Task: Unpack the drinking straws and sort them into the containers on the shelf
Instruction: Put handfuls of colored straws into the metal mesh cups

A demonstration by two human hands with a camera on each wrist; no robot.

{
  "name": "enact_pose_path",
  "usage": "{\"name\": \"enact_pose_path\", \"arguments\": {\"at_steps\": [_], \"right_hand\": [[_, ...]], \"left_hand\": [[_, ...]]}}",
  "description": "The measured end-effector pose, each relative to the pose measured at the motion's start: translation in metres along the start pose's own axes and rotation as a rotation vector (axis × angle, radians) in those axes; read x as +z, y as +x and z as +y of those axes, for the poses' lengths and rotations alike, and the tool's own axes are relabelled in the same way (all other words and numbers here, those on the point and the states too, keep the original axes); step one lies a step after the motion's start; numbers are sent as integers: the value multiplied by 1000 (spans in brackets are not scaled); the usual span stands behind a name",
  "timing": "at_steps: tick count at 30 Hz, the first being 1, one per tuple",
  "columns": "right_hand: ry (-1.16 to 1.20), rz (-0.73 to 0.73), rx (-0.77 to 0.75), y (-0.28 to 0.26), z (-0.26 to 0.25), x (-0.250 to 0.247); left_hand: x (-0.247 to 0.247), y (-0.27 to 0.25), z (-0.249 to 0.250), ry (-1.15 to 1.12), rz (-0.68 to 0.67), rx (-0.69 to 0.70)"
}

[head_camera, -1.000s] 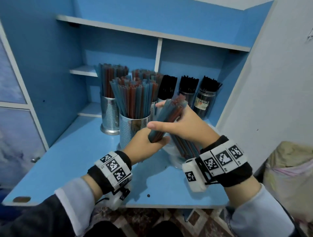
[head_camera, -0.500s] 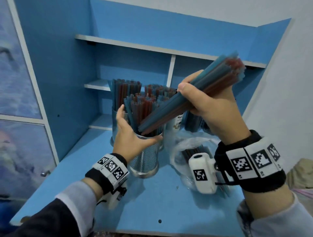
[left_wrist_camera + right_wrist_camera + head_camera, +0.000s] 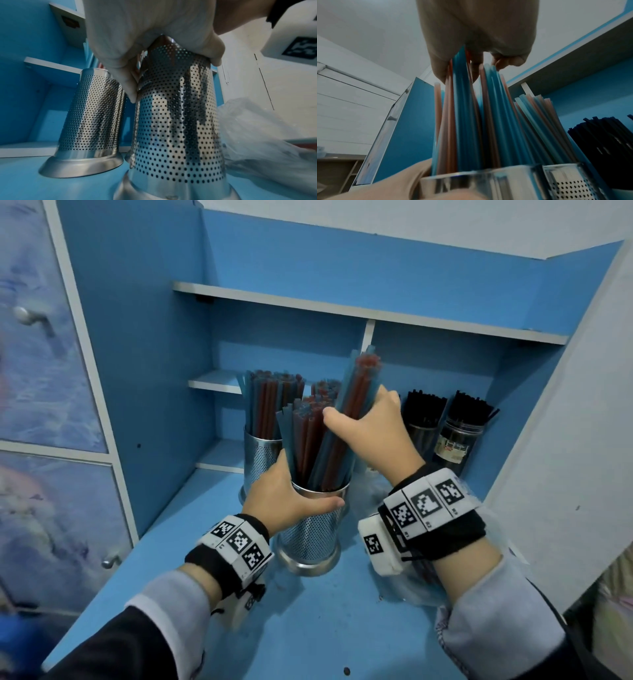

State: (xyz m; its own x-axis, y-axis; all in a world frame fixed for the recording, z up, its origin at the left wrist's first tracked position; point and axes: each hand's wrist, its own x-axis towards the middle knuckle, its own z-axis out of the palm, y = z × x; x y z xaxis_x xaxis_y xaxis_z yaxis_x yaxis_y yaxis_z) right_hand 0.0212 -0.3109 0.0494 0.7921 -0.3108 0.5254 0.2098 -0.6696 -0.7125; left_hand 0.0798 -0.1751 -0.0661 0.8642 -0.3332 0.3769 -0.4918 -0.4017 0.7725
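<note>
My right hand (image 3: 368, 422) grips a bundle of blue and red straws (image 3: 346, 419), standing nearly upright with its lower ends inside the front perforated metal cup (image 3: 313, 534). In the right wrist view the fingers (image 3: 471, 63) curl round the bundle (image 3: 471, 115) above the cup's rim (image 3: 479, 175). My left hand (image 3: 291, 498) wraps round that cup near its rim, thumb across the front; the left wrist view shows the same hand (image 3: 145, 44) on the cup (image 3: 176, 121). The cup also holds other blue and red straws (image 3: 301, 422).
A second metal cup (image 3: 260, 453) full of straws stands behind on the left, with a third bunch behind it. Two jars of black straws (image 3: 455, 436) stand at the back right. A clear plastic bag (image 3: 254, 128) lies right of the front cup. Shelf boards hang overhead.
The right hand has swung the tilted bundle upright and lowered its ends into the front cup. The left hand, which first helped hold the bundle, stays on the cup.
</note>
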Motion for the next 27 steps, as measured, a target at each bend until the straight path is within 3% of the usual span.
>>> {"name": "enact_pose_path", "arguments": {"at_steps": [4,8,12,17,23,25,27], "right_hand": [[-177,47,-135,-3,-3,8],[21,119,-354,4,-18,4],[-161,27,-534,8,-28,8],[-344,-142,-490,-10,-14,18],[-361,-178,-456,-20,-14,13],[-293,-131,-474,-24,-15,7],[-208,-65,-499,-28,-12,-3]], "left_hand": [[0,0,0,19,8,0],[1,1,-2,24,5,10],[0,0,-1,29,-3,6],[0,-1,1,42,-9,0],[-1,-3,1,-52,-42,-17],[2,-7,1,-96,18,-20],[5,-13,2,-53,161,-31]]}}
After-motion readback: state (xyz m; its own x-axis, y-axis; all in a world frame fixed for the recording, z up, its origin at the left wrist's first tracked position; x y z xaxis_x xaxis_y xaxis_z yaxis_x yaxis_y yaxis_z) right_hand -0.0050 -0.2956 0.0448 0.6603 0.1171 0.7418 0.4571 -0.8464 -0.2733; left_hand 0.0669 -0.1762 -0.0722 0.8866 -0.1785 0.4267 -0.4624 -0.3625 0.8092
